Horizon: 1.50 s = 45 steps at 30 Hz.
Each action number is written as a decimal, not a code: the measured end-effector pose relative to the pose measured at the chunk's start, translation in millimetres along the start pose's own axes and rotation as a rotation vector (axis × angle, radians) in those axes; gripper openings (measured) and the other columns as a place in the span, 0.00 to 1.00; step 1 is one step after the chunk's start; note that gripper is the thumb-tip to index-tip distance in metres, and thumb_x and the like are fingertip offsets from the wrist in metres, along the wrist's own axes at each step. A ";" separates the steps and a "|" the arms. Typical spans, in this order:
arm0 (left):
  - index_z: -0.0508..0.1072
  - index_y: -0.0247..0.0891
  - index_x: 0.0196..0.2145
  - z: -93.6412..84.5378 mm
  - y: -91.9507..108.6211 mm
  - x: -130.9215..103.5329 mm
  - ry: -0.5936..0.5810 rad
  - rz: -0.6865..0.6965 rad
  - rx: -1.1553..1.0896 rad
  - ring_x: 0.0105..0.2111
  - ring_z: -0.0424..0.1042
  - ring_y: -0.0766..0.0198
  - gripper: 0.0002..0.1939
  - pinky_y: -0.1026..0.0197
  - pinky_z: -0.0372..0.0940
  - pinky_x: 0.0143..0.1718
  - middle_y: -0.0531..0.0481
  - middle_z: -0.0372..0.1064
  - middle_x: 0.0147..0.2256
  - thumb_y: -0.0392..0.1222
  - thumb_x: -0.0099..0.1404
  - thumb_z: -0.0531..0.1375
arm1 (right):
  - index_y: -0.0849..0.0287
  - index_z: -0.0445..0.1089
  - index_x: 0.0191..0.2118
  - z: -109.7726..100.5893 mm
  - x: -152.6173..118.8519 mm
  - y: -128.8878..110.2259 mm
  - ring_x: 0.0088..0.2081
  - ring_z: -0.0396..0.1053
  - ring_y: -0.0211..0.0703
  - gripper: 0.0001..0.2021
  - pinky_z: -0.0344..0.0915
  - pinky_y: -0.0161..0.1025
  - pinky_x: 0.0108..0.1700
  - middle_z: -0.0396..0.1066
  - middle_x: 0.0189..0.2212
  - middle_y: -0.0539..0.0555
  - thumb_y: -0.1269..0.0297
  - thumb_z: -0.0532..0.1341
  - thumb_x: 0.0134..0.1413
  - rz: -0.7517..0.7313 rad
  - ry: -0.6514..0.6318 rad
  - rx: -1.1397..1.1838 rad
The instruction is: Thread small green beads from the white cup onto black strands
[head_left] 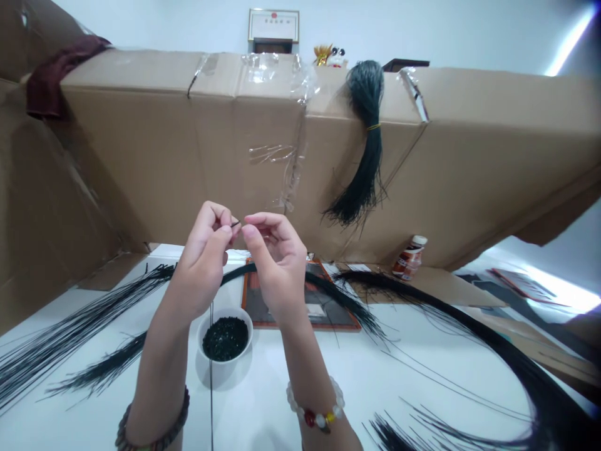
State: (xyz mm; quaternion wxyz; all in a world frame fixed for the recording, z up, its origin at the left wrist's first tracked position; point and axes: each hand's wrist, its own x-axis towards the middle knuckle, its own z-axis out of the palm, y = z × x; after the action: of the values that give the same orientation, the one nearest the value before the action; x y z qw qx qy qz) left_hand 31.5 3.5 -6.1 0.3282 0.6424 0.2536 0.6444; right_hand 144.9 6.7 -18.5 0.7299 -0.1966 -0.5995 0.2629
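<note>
My left hand (206, 250) is raised above the white table, its thumb and fingers pinched on a thin dark strand (235, 223) whose tip pokes out toward the right. Close beside it, my right hand (277, 257) has thumb and forefinger near that tip; whether they pinch anything is too small to make out. A long dark strand (211, 388) hangs down below my left hand. Under the hands stands a white bowl (249, 318) filled with small dark green pieces (226, 339).
Bundles of dark strands lie on the left (94, 326) and right (469, 326) of the table (253, 413). Behind are an orange-edged tray (345, 325), a bottle (409, 258) and a cardboard wall (225, 150), with a tied green bundle (369, 150) draped over it.
</note>
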 end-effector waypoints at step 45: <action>0.61 0.42 0.32 11.4 1.2 -5.0 -0.064 0.134 0.066 0.25 0.51 0.69 0.09 0.66 0.51 0.23 0.56 0.54 0.29 0.35 0.73 0.51 | 0.55 0.71 0.33 -5.0 -1.1 -5.4 0.39 0.75 0.42 0.04 0.73 0.44 0.47 0.76 0.34 0.51 0.64 0.65 0.57 0.029 0.023 0.060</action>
State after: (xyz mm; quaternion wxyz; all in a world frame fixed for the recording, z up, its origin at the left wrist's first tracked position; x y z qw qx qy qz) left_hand 42.6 -2.2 -8.0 0.2709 0.6887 0.2205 0.6354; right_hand 150.5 1.9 -17.1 0.7385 -0.1864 -0.5801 0.2888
